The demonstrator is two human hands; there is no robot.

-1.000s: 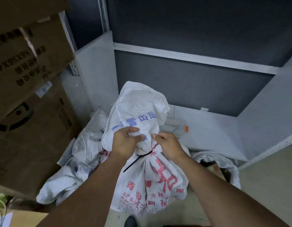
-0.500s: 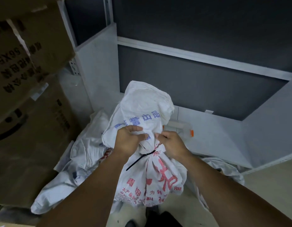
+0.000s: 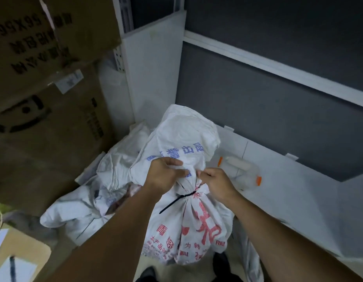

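Observation:
A white woven sack (image 3: 188,226) with red and blue printed characters hangs in front of me, its neck cinched by a black zip tie (image 3: 177,201) whose tail sticks out to the lower left. My left hand (image 3: 162,176) grips the bunched fabric just above the tie. My right hand (image 3: 216,181) pinches the neck fabric from the right side. The loose top of the sack flops upward above both hands.
Stacked cardboard boxes (image 3: 44,88) fill the left. More white sacks (image 3: 91,202) lie crumpled on the floor at the left. A clear plastic bottle with orange caps (image 3: 240,169) lies on the white shelf board (image 3: 298,200) to the right. Dark grey panels stand behind.
The view has shifted so the sack and hands sit lower and further right in frame. Both hands keep their hold at the sack's neck.

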